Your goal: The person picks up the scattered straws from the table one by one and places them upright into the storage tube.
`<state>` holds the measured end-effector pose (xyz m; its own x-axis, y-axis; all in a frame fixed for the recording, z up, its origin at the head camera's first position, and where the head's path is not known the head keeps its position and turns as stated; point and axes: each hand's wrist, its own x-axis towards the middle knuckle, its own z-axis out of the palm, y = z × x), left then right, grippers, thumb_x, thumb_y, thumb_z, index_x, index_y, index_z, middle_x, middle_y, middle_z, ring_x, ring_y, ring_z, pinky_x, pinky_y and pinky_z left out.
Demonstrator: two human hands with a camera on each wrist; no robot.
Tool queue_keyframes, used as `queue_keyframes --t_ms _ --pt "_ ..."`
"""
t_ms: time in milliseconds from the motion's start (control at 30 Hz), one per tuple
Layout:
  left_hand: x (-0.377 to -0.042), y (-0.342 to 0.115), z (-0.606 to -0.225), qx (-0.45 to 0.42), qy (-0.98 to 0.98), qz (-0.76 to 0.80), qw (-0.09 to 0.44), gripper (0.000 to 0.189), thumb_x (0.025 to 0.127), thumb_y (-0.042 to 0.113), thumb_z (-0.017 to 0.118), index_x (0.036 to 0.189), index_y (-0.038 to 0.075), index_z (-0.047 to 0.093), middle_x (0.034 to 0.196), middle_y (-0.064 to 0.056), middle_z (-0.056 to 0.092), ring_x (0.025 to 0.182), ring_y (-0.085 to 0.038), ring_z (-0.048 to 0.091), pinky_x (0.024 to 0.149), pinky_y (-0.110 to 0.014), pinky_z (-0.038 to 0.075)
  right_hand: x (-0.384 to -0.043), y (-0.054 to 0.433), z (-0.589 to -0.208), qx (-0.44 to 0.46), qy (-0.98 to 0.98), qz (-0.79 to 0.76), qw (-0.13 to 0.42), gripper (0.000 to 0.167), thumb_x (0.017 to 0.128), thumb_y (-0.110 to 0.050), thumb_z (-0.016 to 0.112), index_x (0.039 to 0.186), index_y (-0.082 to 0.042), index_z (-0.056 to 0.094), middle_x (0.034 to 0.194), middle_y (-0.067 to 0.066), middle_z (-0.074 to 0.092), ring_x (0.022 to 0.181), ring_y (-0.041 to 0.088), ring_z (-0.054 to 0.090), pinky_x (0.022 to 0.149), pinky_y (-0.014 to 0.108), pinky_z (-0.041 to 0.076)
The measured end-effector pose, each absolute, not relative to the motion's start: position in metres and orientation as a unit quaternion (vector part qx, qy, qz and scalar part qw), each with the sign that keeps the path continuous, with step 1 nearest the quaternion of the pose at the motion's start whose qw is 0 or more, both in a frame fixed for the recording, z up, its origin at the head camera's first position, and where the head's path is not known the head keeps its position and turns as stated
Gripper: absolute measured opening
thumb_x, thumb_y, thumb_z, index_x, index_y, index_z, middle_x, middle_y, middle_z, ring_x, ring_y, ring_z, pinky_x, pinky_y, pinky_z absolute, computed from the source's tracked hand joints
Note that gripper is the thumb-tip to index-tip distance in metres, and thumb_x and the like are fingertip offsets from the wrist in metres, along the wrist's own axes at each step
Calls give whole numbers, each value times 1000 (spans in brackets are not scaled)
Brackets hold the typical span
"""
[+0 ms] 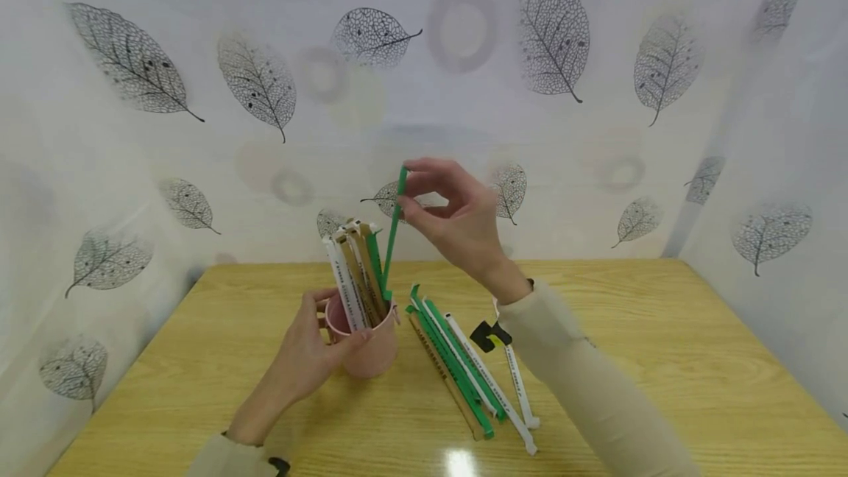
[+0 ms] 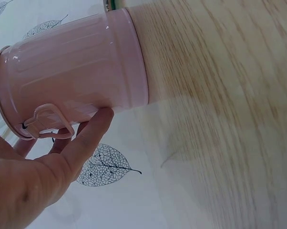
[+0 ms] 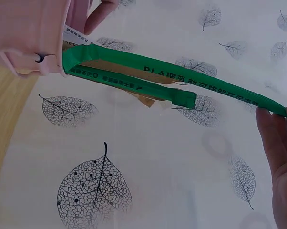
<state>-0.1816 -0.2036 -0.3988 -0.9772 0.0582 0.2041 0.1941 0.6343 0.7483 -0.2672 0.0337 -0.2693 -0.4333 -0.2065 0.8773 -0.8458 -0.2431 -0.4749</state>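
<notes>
A small pink metal bucket (image 1: pixel 374 355) with side handles stands on the table, several paper-wrapped straws (image 1: pixel 349 282) in white, brown and green leaning inside it. My left hand (image 1: pixel 306 359) holds the bucket from the left, thumb near the front rim; in the left wrist view its fingers reach round by a wire handle (image 2: pixel 50 121). Above the bucket, my right hand (image 1: pixel 457 221) pinches the upper end of a green wrapped straw (image 1: pixel 394 238) between thumb and fingers. That straw's lower end is at the bucket's rim, beside another green straw (image 3: pixel 129 86) in the right wrist view.
Right of the bucket, several green, white and brown wrapped straws (image 1: pixel 457 359) lie in a loose pile on the wooden table (image 1: pixel 199 389). One white straw (image 1: pixel 520 385) lies apart, partly behind the right sleeve (image 1: pixel 563 359). A leaf-patterned curtain (image 1: pixel 424 109) hangs behind.
</notes>
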Motion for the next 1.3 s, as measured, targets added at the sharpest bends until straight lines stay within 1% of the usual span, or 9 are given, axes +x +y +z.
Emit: queue_keyframes --t_ms 233,400,467,533,667,900,1133,1300 --pt "-182 -204 -399 -69 -899 -425 78 81 90 47 76 147 8 33 129 -15 56 105 -22 62 82 -30 55 -267 25 -283 481 -584 610 235 40 84 17 70 122 13 60 96 29 70 90 7 70 72 37 63" --pt "-182 -204 -400 -70 -897 -429 77 81 90 47 77 147 9 33 130 -15 56 106 -23 62 83 -31 54 -267 21 -296 484 -614 580 230 37 86 14 70 121 8 63 99 24 71 88 25 74 72 33 63" --pt "-182 -204 -400 -70 -897 -431 77 82 89 47 77 147 9 33 130 -15 56 107 -23 62 83 -31 54 -268 20 -302 485 -620 574 226 37 86 14 70 121 8 63 100 25 71 88 33 73 72 32 63" --pt "-182 -204 -400 -69 -896 -432 76 82 89 46 77 147 8 33 130 -15 56 107 -23 62 83 -31 54 -269 19 -308 486 -624 571 219 37 86 15 69 121 8 63 101 25 71 88 35 73 73 32 63" --pt "-182 -203 -399 -66 -895 -435 74 83 89 45 78 147 8 33 130 -16 56 107 -24 62 83 -33 54 -270 18 -319 487 -631 569 201 37 87 15 68 122 9 62 103 28 70 89 37 73 73 32 63" --pt "-181 -203 -398 -68 -894 -436 73 84 89 46 78 148 7 33 132 -16 55 108 -24 62 83 -33 55 -271 15 -341 489 -653 552 173 34 89 11 69 122 8 62 105 25 71 91 34 74 71 30 63" --pt "-181 -204 -400 -74 -897 -430 73 84 90 46 76 148 7 31 133 -16 54 109 -24 62 84 -31 55 -270 14 -360 486 -674 531 164 35 88 12 68 122 7 61 101 22 71 90 31 73 70 25 62" --pt "-181 -205 -399 -71 -897 -430 73 84 90 47 76 148 7 31 133 -17 54 112 -26 62 86 -35 54 -273 14 -364 478 -667 545 169 36 88 13 68 123 6 59 101 23 71 88 33 73 70 27 62"
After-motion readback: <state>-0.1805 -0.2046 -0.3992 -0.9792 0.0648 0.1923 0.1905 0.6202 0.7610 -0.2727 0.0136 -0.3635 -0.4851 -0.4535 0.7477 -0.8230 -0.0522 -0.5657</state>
